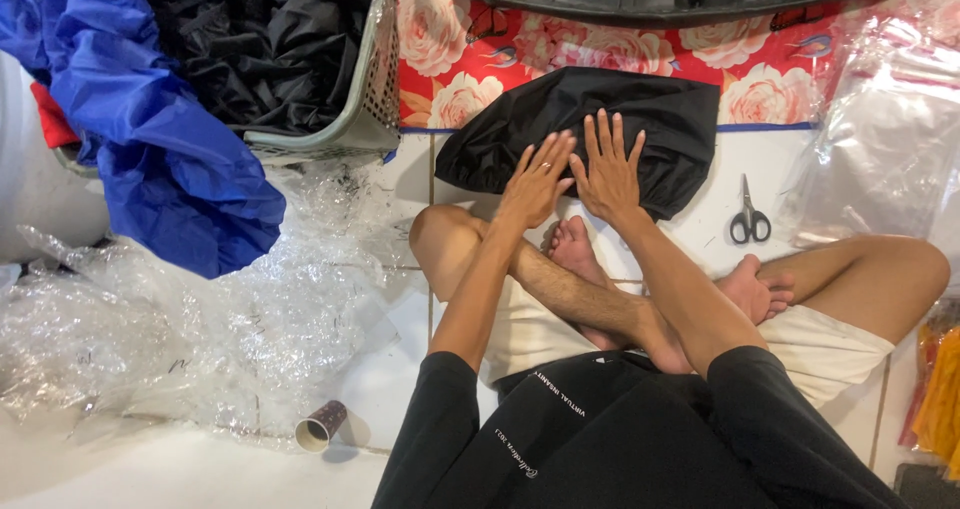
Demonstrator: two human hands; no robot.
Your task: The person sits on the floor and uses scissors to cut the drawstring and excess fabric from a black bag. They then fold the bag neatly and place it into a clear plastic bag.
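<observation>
I sit cross-legged on a white tiled floor. A folded black fabric bundle (640,109) lies in front of my feet. My left hand (535,181) lies flat on its near edge, fingers spread. Right beside it, my right hand (607,172) presses flat on the bundle too, fingers apart. Neither hand grips anything.
Black-handled scissors (749,217) lie on the floor to the right. A grey basket (372,89) holds black fabric, with blue fabric (165,159) draped over its left. Crumpled clear plastic (200,309) covers the left floor, a cardboard tube (321,425) near it. Clear bags (885,139) sit right.
</observation>
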